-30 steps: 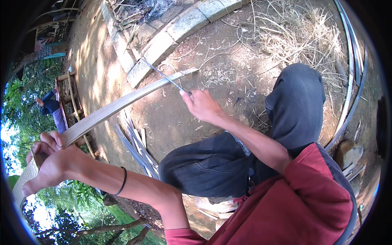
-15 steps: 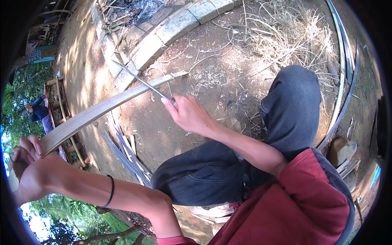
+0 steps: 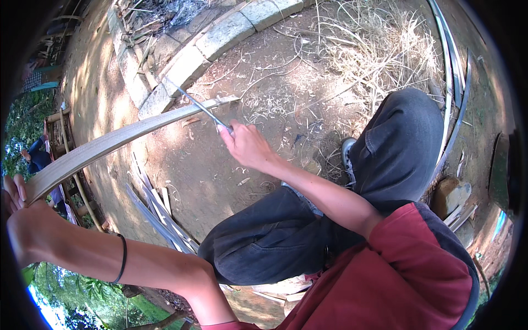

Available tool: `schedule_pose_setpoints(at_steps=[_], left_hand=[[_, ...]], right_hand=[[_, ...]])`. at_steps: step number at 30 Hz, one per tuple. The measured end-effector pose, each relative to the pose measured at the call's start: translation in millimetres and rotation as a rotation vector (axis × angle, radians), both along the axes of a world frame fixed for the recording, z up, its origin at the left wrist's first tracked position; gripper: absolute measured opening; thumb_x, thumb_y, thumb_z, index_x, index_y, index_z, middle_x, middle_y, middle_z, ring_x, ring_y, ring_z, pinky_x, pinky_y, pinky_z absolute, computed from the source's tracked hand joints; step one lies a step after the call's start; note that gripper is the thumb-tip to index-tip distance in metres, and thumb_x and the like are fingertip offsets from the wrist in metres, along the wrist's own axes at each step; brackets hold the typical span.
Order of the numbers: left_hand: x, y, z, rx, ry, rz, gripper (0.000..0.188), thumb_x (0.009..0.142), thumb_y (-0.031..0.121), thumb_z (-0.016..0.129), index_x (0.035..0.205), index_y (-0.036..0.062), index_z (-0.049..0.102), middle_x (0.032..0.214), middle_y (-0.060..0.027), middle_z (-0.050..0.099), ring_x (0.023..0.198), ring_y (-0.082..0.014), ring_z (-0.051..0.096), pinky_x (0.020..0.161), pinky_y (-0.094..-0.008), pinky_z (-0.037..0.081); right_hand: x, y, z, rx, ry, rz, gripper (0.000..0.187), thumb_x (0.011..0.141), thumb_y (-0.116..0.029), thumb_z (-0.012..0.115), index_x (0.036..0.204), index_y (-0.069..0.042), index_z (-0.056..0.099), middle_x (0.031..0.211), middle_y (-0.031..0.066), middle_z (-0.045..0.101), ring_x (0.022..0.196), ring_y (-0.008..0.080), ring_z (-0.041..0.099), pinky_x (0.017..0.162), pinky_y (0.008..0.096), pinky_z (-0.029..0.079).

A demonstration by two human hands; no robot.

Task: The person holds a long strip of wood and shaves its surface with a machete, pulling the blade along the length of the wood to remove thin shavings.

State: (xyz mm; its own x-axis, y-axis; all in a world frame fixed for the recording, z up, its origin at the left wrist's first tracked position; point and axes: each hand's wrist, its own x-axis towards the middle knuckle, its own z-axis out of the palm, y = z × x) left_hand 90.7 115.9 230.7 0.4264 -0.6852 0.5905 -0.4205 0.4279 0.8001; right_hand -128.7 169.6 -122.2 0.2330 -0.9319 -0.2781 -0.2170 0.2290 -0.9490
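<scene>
A long, curved, pale strip of split bamboo or wood (image 3: 104,144) slants from the far left edge toward the middle. Its near end is gripped by my left hand (image 3: 30,223), partly cut off by the picture's rim. Closed round the handle of a narrow-bladed knife (image 3: 190,98), my right hand (image 3: 248,147) is beside the strip's far end. The blade lies across the strip close to that end and points up and left. Most of the handle is hidden in my fingers.
A curved stone border (image 3: 225,36) rings ashes (image 3: 179,19) at the top. Dry shavings (image 3: 379,55) heap at upper right. Cut strips (image 3: 159,206) lie left of my knee, and long strips (image 3: 454,71) along the right. A stone (image 3: 451,195) sits right; a person (image 3: 39,157) is far left.
My left hand and the strip have shifted left in the picture, as has most of the ground. The knife stays across the strip, its angle to it slightly steeper.
</scene>
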Motion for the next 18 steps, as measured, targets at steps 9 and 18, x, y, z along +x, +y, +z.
schedule_pose_setpoints(at_steps=[9,18], left_hand=[[37,-21,7,0.114,0.100,-0.099,0.026,0.096,0.018,0.034,0.093,-0.0033,0.048,0.085,-0.0140,0.046,0.079,-0.0275,0.054,0.068,-0.0326,0.047],[56,-15,27,0.128,0.195,0.039,0.024,0.096,0.015,0.036,0.099,-0.0048,0.049,0.096,-0.0148,0.051,0.089,-0.0272,0.056,0.077,-0.0323,0.049]], right_hand=[[-6,-34,16,0.036,0.039,0.064,0.058,0.101,-0.042,0.043,0.069,0.003,0.057,0.049,0.0139,0.051,0.042,0.0274,0.047,0.047,0.0453,0.038],[-7,4,-43,0.054,0.224,-0.018,0.056,0.101,-0.037,0.044,0.068,0.005,0.059,0.053,0.0235,0.057,0.050,0.0415,0.060,0.056,0.0518,0.048]])
